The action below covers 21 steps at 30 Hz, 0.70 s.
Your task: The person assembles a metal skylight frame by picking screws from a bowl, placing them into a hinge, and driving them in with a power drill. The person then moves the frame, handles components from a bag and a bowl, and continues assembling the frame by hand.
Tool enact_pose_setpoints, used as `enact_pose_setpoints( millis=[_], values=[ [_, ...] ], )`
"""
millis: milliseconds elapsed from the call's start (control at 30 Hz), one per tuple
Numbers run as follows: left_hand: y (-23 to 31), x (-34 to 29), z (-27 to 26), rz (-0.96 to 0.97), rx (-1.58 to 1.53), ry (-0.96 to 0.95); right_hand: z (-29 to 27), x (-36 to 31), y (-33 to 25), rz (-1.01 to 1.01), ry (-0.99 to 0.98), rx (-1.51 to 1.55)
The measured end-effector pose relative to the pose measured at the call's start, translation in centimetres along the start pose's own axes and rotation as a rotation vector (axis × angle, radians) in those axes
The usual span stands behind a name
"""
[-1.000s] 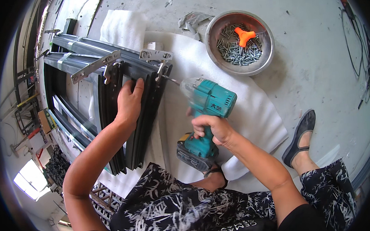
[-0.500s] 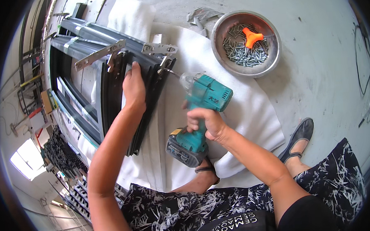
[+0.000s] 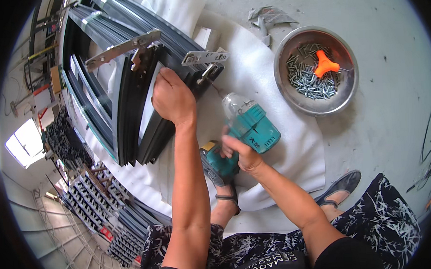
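In the head view, the person's two hands are apart. The left hand [image 3: 174,97] is curled into a loose fist against the stacked black frames [image 3: 150,120], which lie on the left side of the scene; its fingertips are hidden, so one cannot tell whether it pinches an edge or holds something. The right hand [image 3: 242,152] is wrapped around the handle of a teal drill [image 3: 256,128], a little nearer and to the right. The drill has a clear nose and a dark battery pack [image 3: 219,167] at its near left end, and it points far and left. Its thin bit reaches toward a metal bracket [image 3: 205,58] on the right end of the frames; whether the tip touches cannot be made out. A longer metal strip [image 3: 123,50] lies slantwise across the frames to the left.

Frames and drill are over a white foam sheet [image 3: 294,164] spread on the grey floor [image 3: 383,122]. On the far right stands a round steel bowl [image 3: 284,86] with many small screws [image 3: 314,82] and an orange three-armed tool [image 3: 326,64] on top of them. A crumpled grey scrap [image 3: 274,15] lies left of the bowl, farther away. Near the person, a dark shoe [image 3: 342,184] rests at the right.
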<state>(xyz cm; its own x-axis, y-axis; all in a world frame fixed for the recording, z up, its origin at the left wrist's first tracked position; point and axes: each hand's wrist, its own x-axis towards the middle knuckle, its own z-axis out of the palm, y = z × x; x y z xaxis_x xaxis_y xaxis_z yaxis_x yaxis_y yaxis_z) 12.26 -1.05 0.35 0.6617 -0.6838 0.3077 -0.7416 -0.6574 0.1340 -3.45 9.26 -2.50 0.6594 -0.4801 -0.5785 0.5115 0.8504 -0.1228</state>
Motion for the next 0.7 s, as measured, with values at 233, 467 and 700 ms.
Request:
enact_pose_setpoints(
  millis=[233, 467, 700],
  values=[
    [-0.4, -0.2, 0.3, -0.061, -0.002, -0.014, -0.6, 0.3, -0.2, 0.005, -0.026, -0.096],
    [0.7, -0.1, -0.1, -0.066, -0.106, -0.038, -1.0, 0.2, 0.4, -0.043, 0.028, -0.223],
    [0.1, 0.6, -0.2, -0.006, -0.176, -0.027, -0.3, 0.5, 0.2, 0.008, 0.070, -0.111]
  ],
)
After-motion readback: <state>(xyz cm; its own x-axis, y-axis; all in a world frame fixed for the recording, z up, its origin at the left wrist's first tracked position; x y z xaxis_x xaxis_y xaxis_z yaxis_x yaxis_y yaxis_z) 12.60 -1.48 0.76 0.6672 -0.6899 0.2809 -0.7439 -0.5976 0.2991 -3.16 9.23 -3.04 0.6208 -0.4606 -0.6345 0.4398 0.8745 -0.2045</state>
